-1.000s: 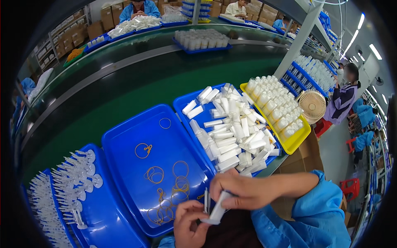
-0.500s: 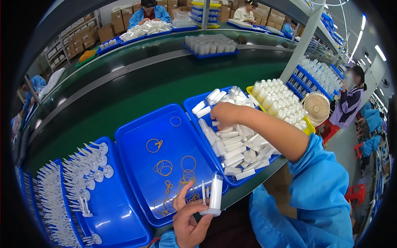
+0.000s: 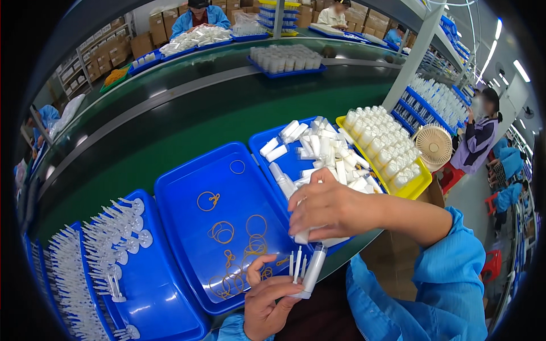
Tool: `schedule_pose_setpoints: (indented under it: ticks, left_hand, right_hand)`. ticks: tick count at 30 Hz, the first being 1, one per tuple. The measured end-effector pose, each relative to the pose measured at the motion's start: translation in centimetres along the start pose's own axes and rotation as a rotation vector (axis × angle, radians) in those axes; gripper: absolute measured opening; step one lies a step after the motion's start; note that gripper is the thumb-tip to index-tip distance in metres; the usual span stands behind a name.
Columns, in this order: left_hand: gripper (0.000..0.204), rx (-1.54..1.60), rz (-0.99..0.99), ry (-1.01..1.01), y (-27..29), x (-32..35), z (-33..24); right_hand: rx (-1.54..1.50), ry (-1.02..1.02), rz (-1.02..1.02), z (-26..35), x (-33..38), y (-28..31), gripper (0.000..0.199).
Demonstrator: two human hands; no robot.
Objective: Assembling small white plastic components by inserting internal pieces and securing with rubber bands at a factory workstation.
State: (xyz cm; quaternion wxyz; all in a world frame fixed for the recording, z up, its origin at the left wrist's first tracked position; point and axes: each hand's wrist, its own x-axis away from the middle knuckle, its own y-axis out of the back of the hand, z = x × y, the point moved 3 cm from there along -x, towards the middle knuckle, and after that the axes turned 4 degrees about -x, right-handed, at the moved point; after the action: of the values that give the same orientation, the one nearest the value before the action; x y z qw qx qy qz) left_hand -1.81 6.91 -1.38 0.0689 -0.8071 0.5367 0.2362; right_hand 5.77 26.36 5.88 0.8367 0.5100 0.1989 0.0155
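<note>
My left hand [image 3: 267,304], low in the middle, pinches the base of a clear plastic holder with thin upright prongs [image 3: 297,266]. A clear tube with a white filling [image 3: 313,271] stands on that same base, tilted to the right. Just above it is my right hand [image 3: 327,207], palm down, its fingers closed on a white cylinder [image 3: 301,235] that is mostly hidden by them. Behind the right hand, many similar white cylinders in clear sleeves [image 3: 324,145] lie loose in a blue tray [image 3: 257,140].
A middle blue tray [image 3: 187,267] holds tan rubber bands [image 3: 222,232]. To the left, another blue tray [image 3: 153,284] carries pronged clear holders [image 3: 116,233]. A yellow tray [image 3: 420,186] of filled cups and a round fan [image 3: 433,146] stand right. Beyond runs a green conveyor belt [image 3: 170,131]; co-workers sit farther back.
My right hand has come back from the loose cylinders toward my left hand, now with a white cylinder in it. The held holder has tilted rightward, showing more prongs.
</note>
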Motion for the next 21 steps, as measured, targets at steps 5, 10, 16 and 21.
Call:
schedule_pose_setpoints:
  ticks: [5,10,16,21]
  left_hand:
    - [0.01,0.044,-0.043,0.11,-0.1,-0.2,-0.8]
    - [0.011,0.044,-0.034,0.11,-0.1,0.0,-0.7]
    - [0.009,-0.016,0.001,0.105,0.2,-0.4,-0.9]
    - [0.007,-0.128,0.09,-0.043,0.8,-0.8,-0.8]
  right_hand:
    - [-0.245,-0.017,0.002,0.2,0.5,-0.2,0.027]
    - [-0.525,-0.061,0.067,-0.4,0.6,-0.2,0.029]
    - [-0.52,-0.154,0.13,0.6,0.3,-0.4,0.029]
    - [-0.548,-0.151,0.17,1.8,0.2,0.1,0.026]
